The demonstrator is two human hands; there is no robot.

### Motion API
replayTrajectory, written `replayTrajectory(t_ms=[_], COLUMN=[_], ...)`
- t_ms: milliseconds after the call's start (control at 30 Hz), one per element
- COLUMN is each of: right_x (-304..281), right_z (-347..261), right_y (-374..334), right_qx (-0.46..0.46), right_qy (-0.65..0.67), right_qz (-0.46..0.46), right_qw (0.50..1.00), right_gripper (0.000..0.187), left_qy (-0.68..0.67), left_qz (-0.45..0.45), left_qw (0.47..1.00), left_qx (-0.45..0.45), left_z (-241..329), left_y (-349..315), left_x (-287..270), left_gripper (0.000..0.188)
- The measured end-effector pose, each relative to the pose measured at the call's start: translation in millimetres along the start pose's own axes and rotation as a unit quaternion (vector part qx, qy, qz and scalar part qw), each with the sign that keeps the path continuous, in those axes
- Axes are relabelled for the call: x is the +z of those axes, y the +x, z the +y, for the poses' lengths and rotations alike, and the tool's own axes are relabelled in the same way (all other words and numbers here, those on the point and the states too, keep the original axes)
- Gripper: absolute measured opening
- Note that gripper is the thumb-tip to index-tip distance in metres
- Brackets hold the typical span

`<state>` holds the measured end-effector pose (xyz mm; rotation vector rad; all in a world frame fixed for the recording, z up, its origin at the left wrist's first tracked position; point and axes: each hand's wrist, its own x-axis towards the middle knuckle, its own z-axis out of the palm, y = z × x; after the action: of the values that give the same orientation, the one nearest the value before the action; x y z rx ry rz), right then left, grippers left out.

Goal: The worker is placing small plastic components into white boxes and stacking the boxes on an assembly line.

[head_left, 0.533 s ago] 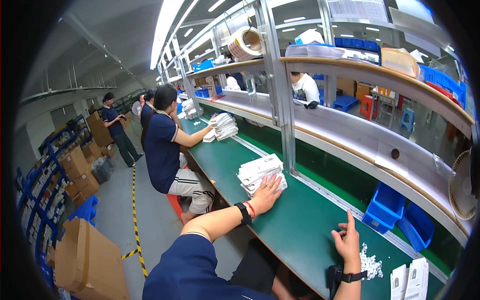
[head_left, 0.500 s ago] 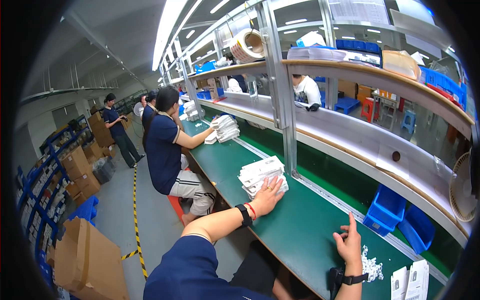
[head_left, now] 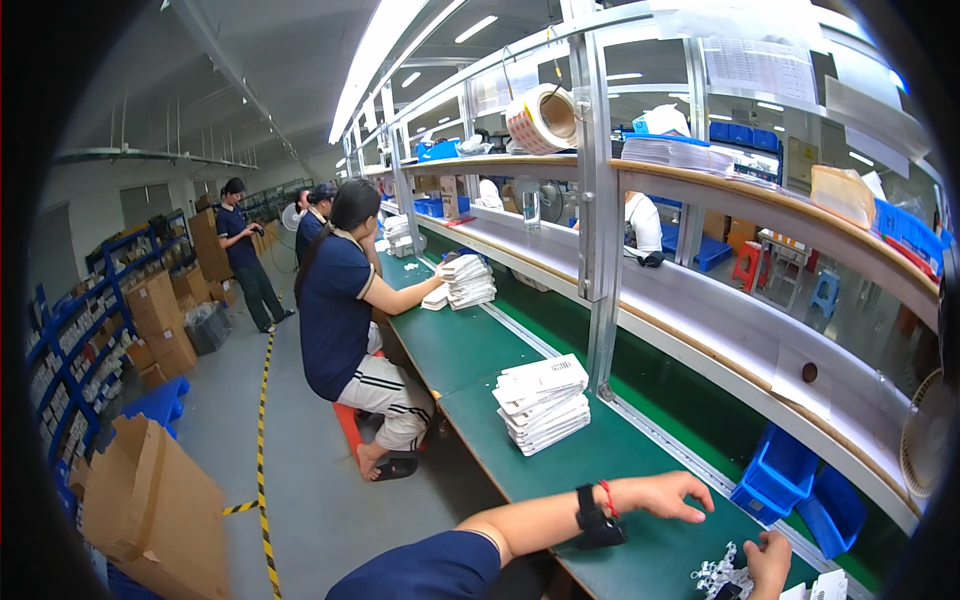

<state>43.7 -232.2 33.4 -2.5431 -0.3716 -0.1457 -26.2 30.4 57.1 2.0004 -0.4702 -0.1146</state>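
My left hand [head_left: 672, 494] reaches across the green bench, its fingers loosely bent and apart, with nothing seen in it. A black band and a red bracelet circle that wrist. At the lower right my right hand [head_left: 769, 565] is partly cut off by the picture's edge. Its fingers are slightly curled and apart, and no object shows in them. Beside it lies a heap of small white plastic pieces [head_left: 716, 574]. Some flat white boxes [head_left: 828, 586] are just right of it. Farther along the bench stands a stack of flat white boxes [head_left: 545, 400], untouched.
Blue bins [head_left: 775, 474] sit beyond my hands, below the shelf [head_left: 740, 345]. A seated co-worker [head_left: 345, 290] at the left handles another stack of white boxes [head_left: 468, 281]. A metal post [head_left: 603, 340] rises behind the near stack. An open cardboard box [head_left: 150, 500] stands on the floor.
My left hand has left the stack of white boxes and moved right, toward my right hand. My right hand has moved lower and its raised finger is now bent. The view has shifted.
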Motion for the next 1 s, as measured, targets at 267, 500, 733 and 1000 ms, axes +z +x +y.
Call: replayTrajectory(t_ms=[267, 500, 733, 1000], right_x=[12, 32, 12, -8], right_z=[34, 60, 17, -17], right_y=[4, 22, 11, -6], right_qx=[0.004, -0.033, -0.04, 0.002], right_qy=[-0.04, -0.037, -0.071, -0.02], right_qz=[-0.095, -0.128, -0.154, -0.138], right_qw=[0.995, 0.99, 0.985, 0.99], right_gripper=[0.048, 0.036, 0.018, 0.017], left_qy=[-0.418, -0.325, -0.298, -0.399], left_qz=[0.017, -0.002, 0.015, 0.009], left_qw=[0.897, 0.938, 0.947, 0.909], left_qx=[-0.143, -0.12, -0.119, -0.121], left_z=[-76, -71, -71, -75], left_y=[15, 23, 26, 16], left_x=[25, 37, 37, 31], left_gripper=[0.019, 0.014, 0.008, 0.013])
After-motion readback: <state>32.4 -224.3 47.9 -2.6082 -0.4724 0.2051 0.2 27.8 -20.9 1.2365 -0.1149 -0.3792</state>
